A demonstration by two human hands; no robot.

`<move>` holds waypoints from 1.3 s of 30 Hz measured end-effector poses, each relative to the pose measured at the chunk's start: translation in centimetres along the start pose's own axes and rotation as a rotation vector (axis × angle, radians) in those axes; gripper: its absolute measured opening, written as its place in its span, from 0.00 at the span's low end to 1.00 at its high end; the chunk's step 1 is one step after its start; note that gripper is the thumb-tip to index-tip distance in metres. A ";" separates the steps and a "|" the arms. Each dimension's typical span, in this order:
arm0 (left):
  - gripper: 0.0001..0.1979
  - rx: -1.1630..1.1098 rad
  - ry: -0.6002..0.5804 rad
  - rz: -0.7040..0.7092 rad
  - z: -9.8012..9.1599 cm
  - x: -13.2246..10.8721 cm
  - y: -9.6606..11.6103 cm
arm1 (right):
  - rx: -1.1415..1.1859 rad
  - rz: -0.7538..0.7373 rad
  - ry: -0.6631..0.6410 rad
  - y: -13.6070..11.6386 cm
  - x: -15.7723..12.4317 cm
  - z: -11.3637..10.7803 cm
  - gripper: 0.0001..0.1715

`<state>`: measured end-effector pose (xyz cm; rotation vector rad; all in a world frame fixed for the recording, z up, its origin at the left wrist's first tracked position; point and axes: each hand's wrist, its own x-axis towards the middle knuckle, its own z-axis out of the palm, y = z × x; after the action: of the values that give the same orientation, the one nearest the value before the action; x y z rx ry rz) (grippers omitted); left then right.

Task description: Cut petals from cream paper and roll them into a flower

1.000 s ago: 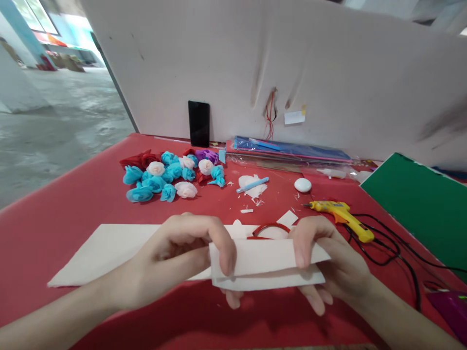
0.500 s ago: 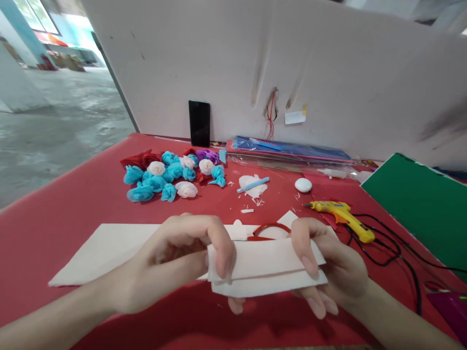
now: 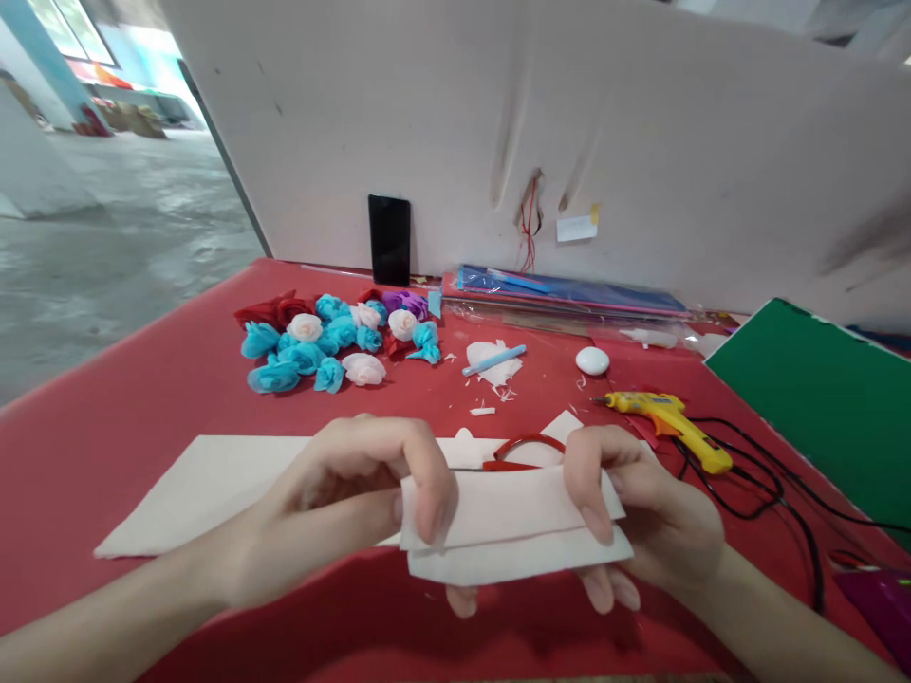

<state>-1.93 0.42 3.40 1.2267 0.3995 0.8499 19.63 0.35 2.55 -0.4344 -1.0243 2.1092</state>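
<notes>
A folded strip of white paper [image 3: 509, 512] is held in the air above the near part of the red table, its two layers slightly offset. My left hand [image 3: 370, 503] pinches its left end, index finger in front and other fingers behind. At the right end, my right hand [image 3: 633, 503] grips it the same way. Behind the strip, red-handled scissors [image 3: 523, 444] lie partly hidden on the table. A longer white paper sheet [image 3: 213, 484] lies flat, reaching out to the left under my left forearm and hand.
Blue, white, red and purple paper flowers [image 3: 327, 346] cluster at the back left. A light-blue pen [image 3: 494, 360] rests on white scraps. To the right are a white oval object [image 3: 592, 360], a yellow glue gun [image 3: 669, 422] with black cable, and a green board [image 3: 818, 398]. A phone [image 3: 390, 240] leans on the wall.
Both hands and the folded strip have shifted slightly left. My right index finger has moved a little left along the strip. Everything on the table stays in place.
</notes>
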 end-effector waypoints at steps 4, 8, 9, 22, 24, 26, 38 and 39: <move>0.11 0.007 -0.042 -0.084 -0.7 -0.1 0.3 | -0.046 0.022 0.018 -0.5 0.0 0.4 0.11; 0.08 0.005 -0.074 -0.029 -1.2 -0.1 0.5 | -0.119 0.011 0.020 -1.0 0.0 0.6 0.17; 0.10 0.021 -0.028 -0.061 -1.2 -0.1 0.5 | -0.158 0.001 0.024 -1.0 -0.1 0.5 0.18; 0.07 0.032 0.072 -0.207 -0.9 1.3 -2.1 | -0.817 -0.232 0.141 -0.6 -0.4 -0.3 0.18; 0.12 0.086 0.093 -0.236 -1.2 1.5 -2.2 | -0.716 -0.166 0.120 -0.5 -0.4 -0.6 0.18; 0.19 0.194 0.086 -0.298 -1.4 1.7 -2.1 | -0.628 -0.084 0.097 -0.2 -0.2 -0.8 0.16; 0.08 0.318 -0.126 -0.676 0.0 2.1 -0.9 | -0.678 0.086 0.047 1.7 0.8 -0.5 0.14; 0.08 0.311 -0.128 -0.680 0.0 2.2 -0.9 | -0.678 0.091 0.045 1.7 0.8 -0.6 0.14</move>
<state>-0.27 1.98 2.90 1.2986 0.8066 0.1257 18.62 0.56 0.91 -0.8601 -1.7116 1.7681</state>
